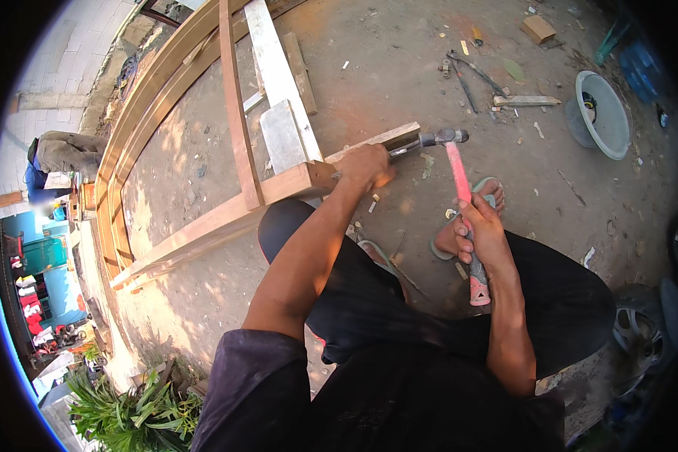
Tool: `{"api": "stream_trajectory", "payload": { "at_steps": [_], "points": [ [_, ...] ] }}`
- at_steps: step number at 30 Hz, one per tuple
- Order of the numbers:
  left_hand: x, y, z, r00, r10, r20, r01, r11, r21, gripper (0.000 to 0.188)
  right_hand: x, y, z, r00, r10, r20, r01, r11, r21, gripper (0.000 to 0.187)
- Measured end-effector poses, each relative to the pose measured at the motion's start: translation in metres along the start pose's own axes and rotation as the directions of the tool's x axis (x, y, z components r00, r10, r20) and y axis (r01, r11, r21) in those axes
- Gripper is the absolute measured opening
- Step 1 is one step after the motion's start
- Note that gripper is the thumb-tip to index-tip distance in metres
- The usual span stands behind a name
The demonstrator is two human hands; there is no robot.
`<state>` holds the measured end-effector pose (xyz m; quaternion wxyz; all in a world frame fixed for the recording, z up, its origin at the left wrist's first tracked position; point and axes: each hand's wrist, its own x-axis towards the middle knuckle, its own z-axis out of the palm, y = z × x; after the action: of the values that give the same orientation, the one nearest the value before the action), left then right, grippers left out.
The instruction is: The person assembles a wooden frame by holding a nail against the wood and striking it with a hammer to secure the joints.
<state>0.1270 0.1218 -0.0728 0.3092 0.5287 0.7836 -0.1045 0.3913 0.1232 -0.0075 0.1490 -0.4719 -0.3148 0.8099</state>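
Observation:
My right hand (487, 233) is wrapped round the red handle of a hammer (459, 173). The hammer's dark metal head is at the outer end of a chisel-like metal tool (405, 149); whether they touch I cannot tell. My left hand (367, 167) grips that tool against the end of a wooden frame (226, 215), and the fingers hide its other end. A wooden beam end (399, 135) juts out just beyond the left hand. The frame's near corner rests over or beside my left knee.
A pale metal-looking plate (281, 135) and a white board (279, 56) lie by the frame. Pincers (467, 83), a wood strip (527, 100) and a grey bucket (599, 117) are at the far right. A wheel (639, 329) stands lower right, plants (139, 403) lower left. A person (68, 154) sits far left.

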Motion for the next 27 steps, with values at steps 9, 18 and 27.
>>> {"api": "stream_trajectory", "payload": {
  "at_steps": [9,18,27],
  "points": [
    [0.007,0.004,0.004,1.0,0.015,0.004,-0.015,0.999,0.03,0.044,-0.002,-0.012,-0.008,0.981,-0.111,-0.16,0.12,0.992,0.047,0.024],
    [0.006,-0.006,0.008,0.992,0.078,-0.095,-0.079,0.997,0.001,0.044,-0.01,-0.042,-0.036,0.845,-0.322,-0.426,0.401,0.909,0.109,0.023],
    [0.009,-0.008,0.008,1.0,-0.017,0.012,0.017,1.0,-0.007,0.046,-0.009,-0.002,0.001,0.992,0.111,0.057,-0.106,0.99,-0.088,0.014]
  ]
}}
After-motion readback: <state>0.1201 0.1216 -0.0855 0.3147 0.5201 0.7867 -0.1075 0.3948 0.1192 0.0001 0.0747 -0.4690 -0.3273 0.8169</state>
